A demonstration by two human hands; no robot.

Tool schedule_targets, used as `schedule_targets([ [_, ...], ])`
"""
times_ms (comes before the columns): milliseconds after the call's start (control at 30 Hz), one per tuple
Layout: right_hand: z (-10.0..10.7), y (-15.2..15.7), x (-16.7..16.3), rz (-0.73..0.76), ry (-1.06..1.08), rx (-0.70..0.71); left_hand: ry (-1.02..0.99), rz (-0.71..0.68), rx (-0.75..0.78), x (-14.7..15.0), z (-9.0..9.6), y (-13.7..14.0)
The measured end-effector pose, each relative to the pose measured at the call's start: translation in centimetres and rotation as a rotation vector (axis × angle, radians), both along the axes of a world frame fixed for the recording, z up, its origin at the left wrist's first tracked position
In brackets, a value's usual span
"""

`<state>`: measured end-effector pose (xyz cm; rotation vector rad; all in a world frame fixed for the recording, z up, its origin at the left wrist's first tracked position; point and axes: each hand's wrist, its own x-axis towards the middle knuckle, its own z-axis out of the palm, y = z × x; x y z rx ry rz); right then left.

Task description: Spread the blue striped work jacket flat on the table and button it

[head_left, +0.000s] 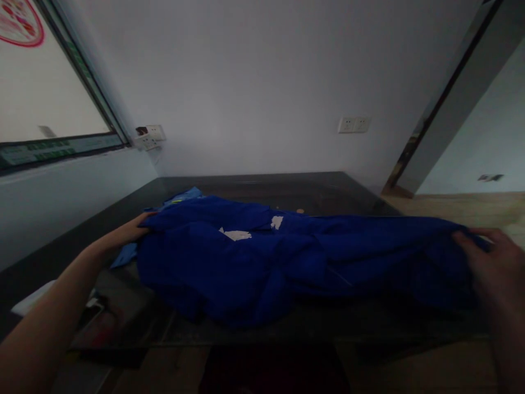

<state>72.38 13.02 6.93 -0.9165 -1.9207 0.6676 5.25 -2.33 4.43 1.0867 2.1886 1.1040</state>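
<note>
Two bare hands hold a big dark blue garment [287, 257] that lies crumpled across a dark table [287, 189]. The left hand [129, 230] grips the cloth at its left end, fingers tucked under the blue folds. The right hand [490, 262] pinches the cloth at its right end, close to the right edge of the table. The blue cloth is stretched wide between them. Two small white patches [238, 234] show on top of it. A lighter blue piece of cloth [180, 197] peeks out behind the left hand.

Behind the garment, the table top is bare up to the white wall, so there is room at the back. The front edge of the table sits just below the cloth. A wall socket [353, 125] is up on the wall. A window [45, 82] is on the left side.
</note>
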Motion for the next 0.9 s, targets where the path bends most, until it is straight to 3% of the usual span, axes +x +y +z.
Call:
schedule_targets([
  [100,-0.4,0.4,1.0,-0.115,-0.025,0.144,0.218,-0.129,0.071,-0.1,1.0,0.6],
  [200,-0.6,1.4,1.7,-0.426,-0.027,0.365,0.352,-0.261,0.110,1.3,2.8,1.1],
  [267,-0.1,2.1,0.8,-0.552,-0.026,0.438,0.401,-0.361,0.099,3.4,4.1,2.0],
  [333,0.8,3.0,-1.5,-0.485,-0.020,0.439,0.454,-0.463,0.082,6.1,4.9,3.5],
  [400,1.5,4.3,-5.2,-0.300,-0.052,0.423,0.542,-0.526,0.094,9.1,4.9,6.0],
  [500,1.1,6.9,-12.2,-0.006,-0.287,0.410,0.704,-0.652,0.041,13.2,2.8,10.4],
  [600,-2.0,9.9,-18.5,0.192,-0.610,0.332,0.865,-0.657,-0.080,16.1,-1.3,14.3],
  [700,-6.1,12.2,-22.4,0.179,-0.893,0.204,0.884,-0.660,-0.258,17.2,-5.7,16.4],
  [767,-8.3,13.0,-23.5,0.135,-0.927,0.181,0.824,-0.652,-0.321,17.1,-8.0,17.0],
  [900,-10.5,13.2,-23.9,0.094,-0.896,0.203,0.485,-0.494,-0.050,16.2,-9.6,17.4],
])
